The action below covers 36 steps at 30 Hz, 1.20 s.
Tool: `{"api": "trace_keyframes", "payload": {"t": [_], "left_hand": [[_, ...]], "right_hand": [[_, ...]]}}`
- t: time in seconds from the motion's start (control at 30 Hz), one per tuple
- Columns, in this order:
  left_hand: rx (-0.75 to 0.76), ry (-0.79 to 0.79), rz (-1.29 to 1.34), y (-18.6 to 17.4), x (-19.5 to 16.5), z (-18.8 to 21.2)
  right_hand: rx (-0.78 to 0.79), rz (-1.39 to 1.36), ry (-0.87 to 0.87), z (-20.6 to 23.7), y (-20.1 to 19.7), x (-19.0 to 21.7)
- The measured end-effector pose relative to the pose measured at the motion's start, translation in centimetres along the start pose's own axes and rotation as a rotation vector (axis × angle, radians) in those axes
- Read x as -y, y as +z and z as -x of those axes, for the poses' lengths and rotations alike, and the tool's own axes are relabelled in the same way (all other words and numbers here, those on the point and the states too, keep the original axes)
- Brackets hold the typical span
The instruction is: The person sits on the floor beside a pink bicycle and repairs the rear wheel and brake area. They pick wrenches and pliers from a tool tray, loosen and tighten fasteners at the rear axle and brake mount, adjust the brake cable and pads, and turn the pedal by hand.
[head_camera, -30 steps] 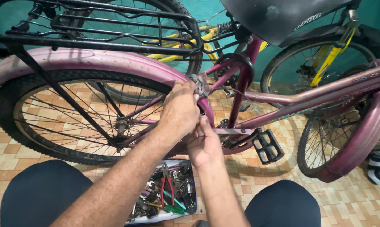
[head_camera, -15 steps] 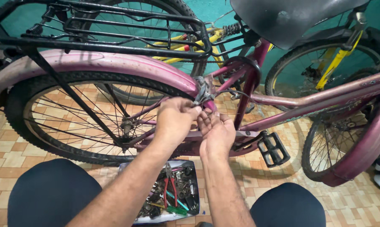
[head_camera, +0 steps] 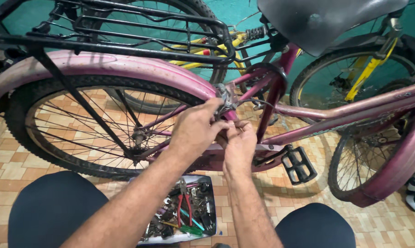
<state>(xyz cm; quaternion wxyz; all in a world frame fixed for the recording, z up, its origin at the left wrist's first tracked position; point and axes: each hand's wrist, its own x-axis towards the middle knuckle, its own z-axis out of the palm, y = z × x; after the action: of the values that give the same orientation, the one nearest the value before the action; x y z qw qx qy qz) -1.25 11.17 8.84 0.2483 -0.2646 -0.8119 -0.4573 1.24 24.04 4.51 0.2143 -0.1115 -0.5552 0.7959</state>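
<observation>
**A:** Item one — the hands?

**B:** Left hand (head_camera: 196,131) and right hand (head_camera: 238,144), close together at the rear brake caliper (head_camera: 225,98) of the pink bicycle (head_camera: 340,115). Left fingers curled against the caliper, just below the seat stays; right fingers pinched together under it. Whether anything small sits inside either grip, I cannot tell.

**A:** Location of the caliper?

**B:** Above the rear wheel (head_camera: 69,133), at the front end of the pink mudguard (head_camera: 120,69), behind the seat tube.

**A:** Surroundings?

**B:** Black rear rack (head_camera: 125,36) over the mudguard; black saddle (head_camera: 326,20) top right; black pedal (head_camera: 299,164) beside the right hand. On the tiled floor (head_camera: 14,170), between the knees — a tray of tools (head_camera: 184,213), red-handled pliers among them. A yellow bicycle (head_camera: 363,76) behind.
</observation>
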Motion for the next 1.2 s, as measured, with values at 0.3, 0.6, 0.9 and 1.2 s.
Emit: {"api": "trace_keyframes", "payload": {"t": [0.3,0.6,0.9,1.2], "left_hand": [[-0.072,0.322,-0.318,-0.1,0.6,0.2],[-0.08,0.332,-0.264,-0.5,0.4,0.6],[-0.011,0.323,-0.152,-0.2,1.0,0.2],[-0.028,0.312,-0.194,-0.4,0.5,0.5]], "right_hand": [[-0.067,-0.109,0.034,0.0,-0.5,-1.1],[-0.141,0.336,-0.471,2.4,-0.3,0.6],[-0.097,0.398,-0.504,2.2,0.8,2.2],[0.057,0.326,-0.321,-0.1,-0.8,3.0]]}}
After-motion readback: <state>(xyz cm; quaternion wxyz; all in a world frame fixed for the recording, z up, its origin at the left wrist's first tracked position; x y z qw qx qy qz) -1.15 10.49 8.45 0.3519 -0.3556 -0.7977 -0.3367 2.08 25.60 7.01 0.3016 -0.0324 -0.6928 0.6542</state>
